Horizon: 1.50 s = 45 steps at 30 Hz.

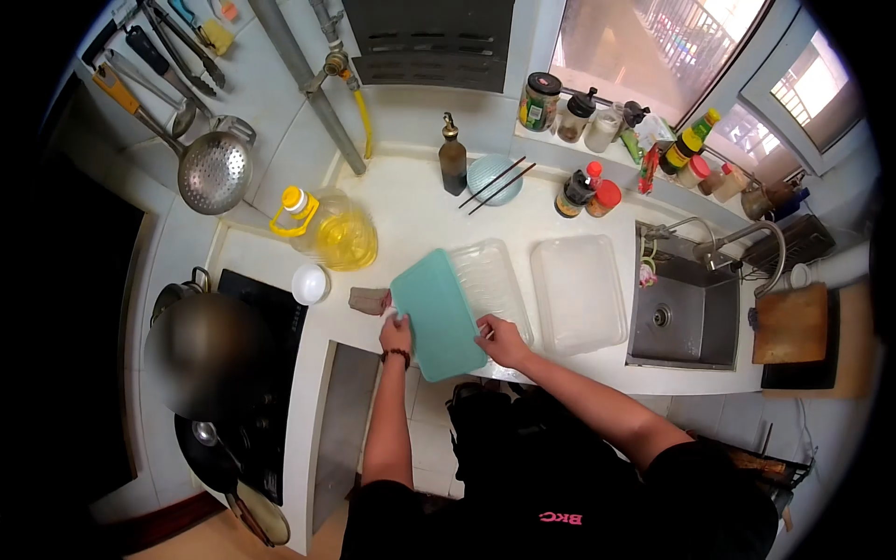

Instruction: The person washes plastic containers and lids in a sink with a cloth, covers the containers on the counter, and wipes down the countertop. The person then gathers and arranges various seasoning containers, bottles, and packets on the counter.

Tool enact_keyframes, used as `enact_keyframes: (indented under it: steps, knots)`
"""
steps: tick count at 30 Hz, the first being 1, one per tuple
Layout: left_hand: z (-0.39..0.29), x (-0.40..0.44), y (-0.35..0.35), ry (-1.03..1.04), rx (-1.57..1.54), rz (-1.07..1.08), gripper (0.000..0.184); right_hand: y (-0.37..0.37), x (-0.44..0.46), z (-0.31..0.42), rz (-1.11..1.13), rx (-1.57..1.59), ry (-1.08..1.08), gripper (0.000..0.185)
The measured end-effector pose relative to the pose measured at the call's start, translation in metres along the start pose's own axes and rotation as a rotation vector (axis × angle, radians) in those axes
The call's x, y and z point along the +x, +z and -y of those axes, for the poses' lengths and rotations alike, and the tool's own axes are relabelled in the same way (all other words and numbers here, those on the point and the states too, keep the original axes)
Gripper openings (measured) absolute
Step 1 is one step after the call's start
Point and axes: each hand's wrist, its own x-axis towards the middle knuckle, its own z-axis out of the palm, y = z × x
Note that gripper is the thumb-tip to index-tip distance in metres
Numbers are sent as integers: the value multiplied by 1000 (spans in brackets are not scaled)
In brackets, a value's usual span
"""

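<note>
A teal rectangular lid [434,313] is tilted over the counter's front edge, with its upper right part in front of a clear plastic container [493,280]. My left hand [396,334] grips the lid's left edge; a dark bead bracelet is on that wrist. My right hand [501,340] has its fingers closed on the lid's right edge, near the clear container's front end. A grey-brown folded cloth [370,300] lies just left of the lid. To the right of the clear container rests a whitish translucent container [580,294].
Left: oil jug [343,233], white bowl [310,283], black stove [280,373]. Behind: dark bottle [453,163], light blue bowl [496,179] with chopsticks across it, sauce bottles [576,191]. Right: sink [686,327] with faucet, cutting board [790,324].
</note>
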Motion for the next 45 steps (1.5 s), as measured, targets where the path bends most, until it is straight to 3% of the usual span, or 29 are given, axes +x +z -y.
enact_keyframes:
  steps: [2, 3, 6, 13, 16, 18, 20, 23, 29, 40, 41, 42, 45]
  knots:
    - [20, -12, 13, 133, 22, -51, 43, 6, 3, -8, 0, 11, 13, 33]
    - [21, -17, 14, 103, 30, -49, 42, 7, 3, -12, 9, 18, 26, 34]
    - [37, -17, 26, 238, -104, -93, 42, 11, 4, -20, 45, -37, -7, 35]
    - [30, -8, 26, 390, -58, -87, 45, 10, 13, -8, -24, -15, -2, 36]
    - [26, -19, 26, 318, 87, -103, 51, -1, 11, -18, 139, 107, 168, 38]
    - [25, -28, 26, 306, 78, -120, 61, -5, 4, -39, -259, -399, -166, 41]
    - [24, -25, 26, 250, 30, -72, 68, -26, -6, -34, -251, -482, -109, 45]
    - [12, -23, 31, 131, -142, 35, 81, -44, -22, -29, -182, -748, -240, 54]
    - [-11, -18, 55, 6, -487, 262, 87, -48, -18, -79, -265, -195, 39, 64]
    - [-59, -32, 91, -208, -817, 552, 64, -67, -28, -111, -275, -296, 90, 56]
    - [-54, -26, 95, -156, -742, 600, 78, -69, -29, -110, -276, -301, 93, 55]
    - [-55, -25, 89, -155, -742, 600, 78, -69, -31, -104, -277, -301, 92, 55]
    - [-73, -34, 46, -194, -835, 804, 107, -69, -43, -65, -311, -354, 60, 55]
